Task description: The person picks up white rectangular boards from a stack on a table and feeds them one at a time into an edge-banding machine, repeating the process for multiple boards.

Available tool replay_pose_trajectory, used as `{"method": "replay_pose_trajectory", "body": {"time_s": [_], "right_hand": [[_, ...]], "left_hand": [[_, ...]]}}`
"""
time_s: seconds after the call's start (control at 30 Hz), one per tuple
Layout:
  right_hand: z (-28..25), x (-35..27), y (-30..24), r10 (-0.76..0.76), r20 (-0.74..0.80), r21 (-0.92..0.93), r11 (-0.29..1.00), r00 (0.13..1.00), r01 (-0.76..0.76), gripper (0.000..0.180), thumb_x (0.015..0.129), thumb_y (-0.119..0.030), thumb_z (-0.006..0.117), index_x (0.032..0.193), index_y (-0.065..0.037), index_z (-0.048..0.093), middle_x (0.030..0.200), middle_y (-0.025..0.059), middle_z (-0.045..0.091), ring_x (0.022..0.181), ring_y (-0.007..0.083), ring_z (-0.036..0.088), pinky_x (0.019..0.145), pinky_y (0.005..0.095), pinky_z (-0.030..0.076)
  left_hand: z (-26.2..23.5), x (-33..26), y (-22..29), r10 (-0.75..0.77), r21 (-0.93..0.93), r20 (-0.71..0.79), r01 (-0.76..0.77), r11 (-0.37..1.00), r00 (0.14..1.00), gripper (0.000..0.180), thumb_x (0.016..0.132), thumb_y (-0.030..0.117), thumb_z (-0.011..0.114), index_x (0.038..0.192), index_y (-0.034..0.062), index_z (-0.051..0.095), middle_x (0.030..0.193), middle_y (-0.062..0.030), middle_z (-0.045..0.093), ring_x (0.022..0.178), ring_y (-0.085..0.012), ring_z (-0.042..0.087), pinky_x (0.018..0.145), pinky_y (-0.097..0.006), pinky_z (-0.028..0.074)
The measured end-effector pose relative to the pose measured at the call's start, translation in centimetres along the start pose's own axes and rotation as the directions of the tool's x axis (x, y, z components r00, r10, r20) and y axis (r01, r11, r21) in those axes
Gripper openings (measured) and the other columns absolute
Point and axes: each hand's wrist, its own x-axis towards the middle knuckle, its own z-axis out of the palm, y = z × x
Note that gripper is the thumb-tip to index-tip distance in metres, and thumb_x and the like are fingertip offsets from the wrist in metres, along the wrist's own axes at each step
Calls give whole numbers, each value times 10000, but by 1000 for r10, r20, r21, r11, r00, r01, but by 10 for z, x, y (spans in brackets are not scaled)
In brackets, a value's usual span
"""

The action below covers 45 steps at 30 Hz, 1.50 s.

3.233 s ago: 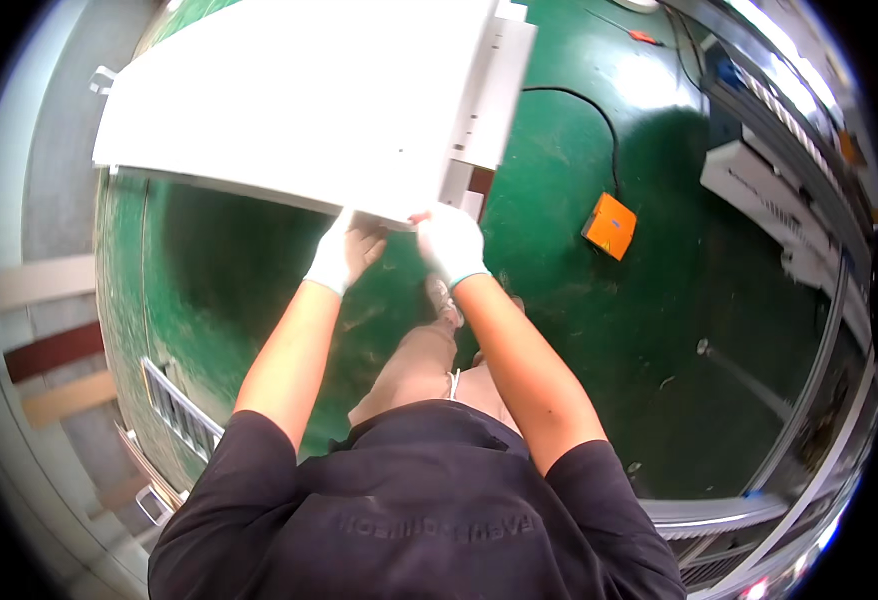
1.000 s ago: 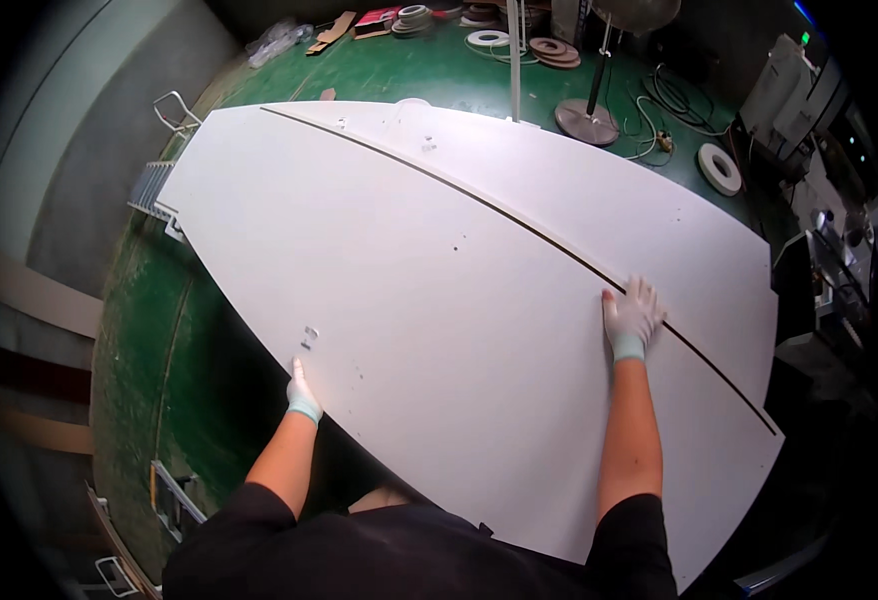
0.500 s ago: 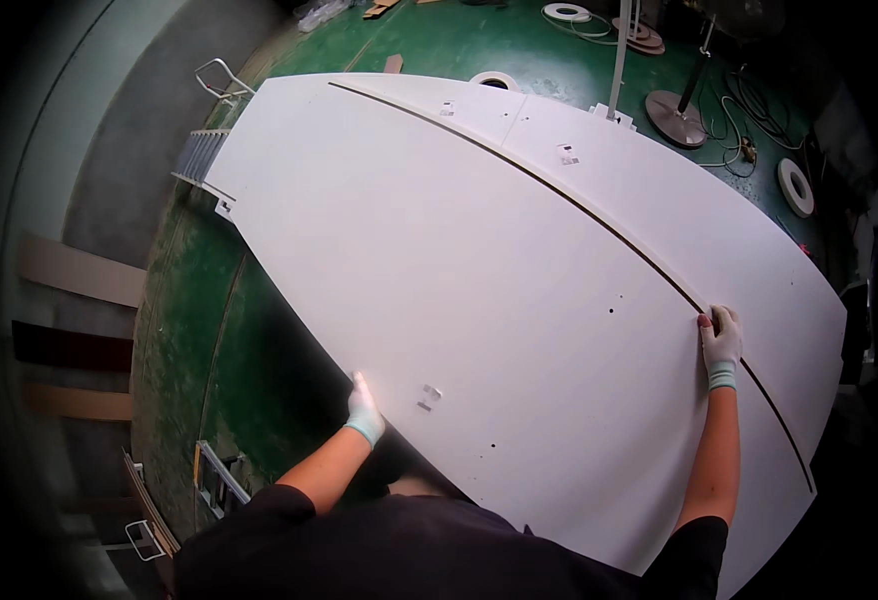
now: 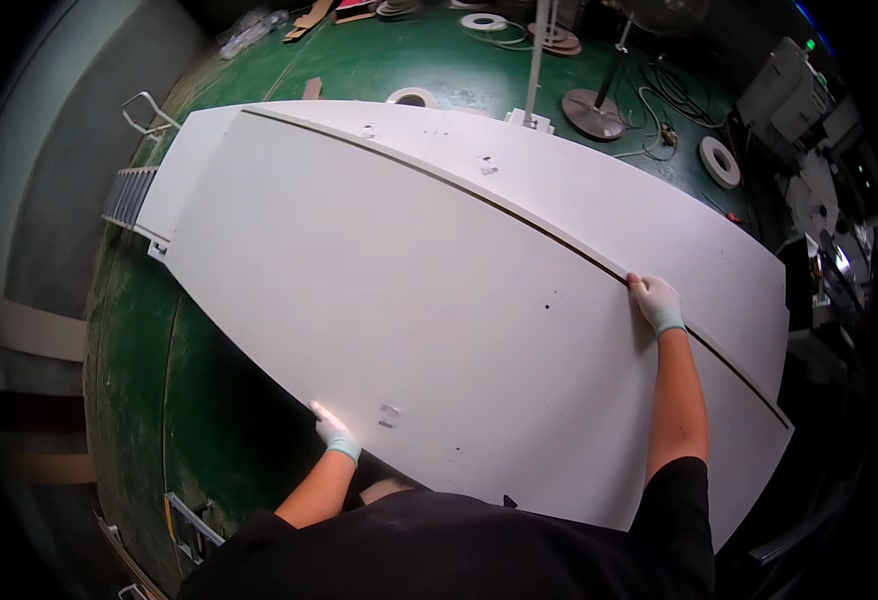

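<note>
A large white board lies before me on top of another white board, whose surface shows beyond its far long edge and at its left end. A dark line runs along that far edge. My left hand, in a white glove with a pale green cuff, holds the near edge of the upper board, its fingers partly hidden beneath. My right hand, gloved alike, is closed over the far edge, right of a small dark hole. A small printed label sits near my left hand.
A metal roller rack stands at the boards' left end. Beyond them, a post, a round-based stand, hoses and rolls of white banding occupy the green floor. Machinery is at far right; a metal frame is lower left.
The view has swung, so the scene sits farther left. Relative to the lower board, the upper board has shifted, uncovering a strip at its left end. My right hand's grip on the far edge has changed.
</note>
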Motion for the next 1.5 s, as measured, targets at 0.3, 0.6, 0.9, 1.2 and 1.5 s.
{"method": "replay_pose_trajectory", "body": {"time_s": [0.3,0.6,0.9,1.2,1.5], "right_hand": [[-42,-45,-37,76,169,-107,993,983,-58,714,959,-713,368,1259,-166,715,1308,115,671,1250,305,608,1071,450,436],[-84,-240,17,269,23,17,963,963,-270,793,921,-805,343,1268,-198,717,1296,60,690,1247,235,619,1054,420,398],[-141,-469,128,553,-97,95,833,827,-546,829,917,-825,305,1262,-184,705,1247,59,711,1206,242,635,1029,396,445],[-227,-657,300,708,-267,150,701,654,-698,809,896,-841,341,1008,-156,757,1072,90,742,1081,300,680,930,385,499],[-239,-785,564,817,-372,308,557,441,-771,727,897,-773,455,899,-79,672,896,141,658,861,320,612,768,409,491]], "left_hand": [[-6,-17,36,-218,-77,655,351,933,723,846,959,711,288,1573,131,338,1608,-94,365,1454,-346,352,1206,-531,263],[-36,-42,51,-274,86,799,350,933,536,945,881,813,350,1548,146,380,1589,-83,384,1443,-334,355,1200,-553,269],[-42,-123,33,-508,351,816,461,815,275,990,833,867,435,1519,152,428,1580,-68,400,1437,-320,355,1198,-571,268],[-2,-305,-135,-712,540,673,525,658,201,934,863,841,415,1500,158,463,1556,-66,436,1416,-322,388,1180,-555,293],[57,-475,-332,-630,613,776,220,759,12,850,932,765,394,1524,155,410,1570,-70,420,1442,-335,350,1213,-504,241]]}}
